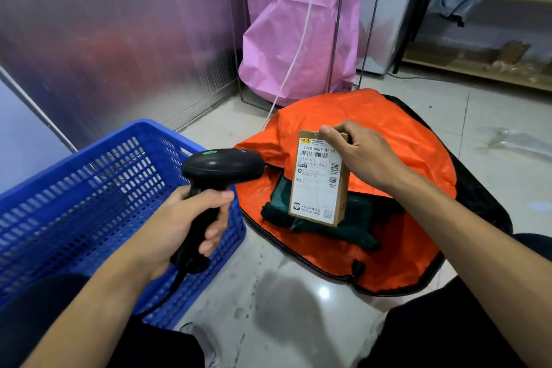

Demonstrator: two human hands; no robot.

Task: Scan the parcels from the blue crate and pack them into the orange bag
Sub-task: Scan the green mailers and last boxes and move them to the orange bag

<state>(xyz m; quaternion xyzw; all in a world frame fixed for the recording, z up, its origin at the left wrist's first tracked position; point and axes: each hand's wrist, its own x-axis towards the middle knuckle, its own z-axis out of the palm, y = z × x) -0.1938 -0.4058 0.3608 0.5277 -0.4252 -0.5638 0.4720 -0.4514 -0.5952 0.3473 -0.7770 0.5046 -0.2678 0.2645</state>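
The left hand (pixel 182 224) has its fingers wrapped round the grip of a black handheld barcode scanner (pixel 219 172), beside the blue plastic lattice crate (pixel 89 188). The right hand (pixel 363 155) pinches the top of a labelled brown cardboard parcel (pixel 319 179), upright over the open orange fabric bag (pixel 388 128), where dark green wrapped parcels (pixel 334 227) lie.

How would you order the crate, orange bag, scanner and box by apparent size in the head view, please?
1. crate and orange bag: alike; the crate is nearer and cut off.
2. scanner and box: close; the scanner is partly hidden.
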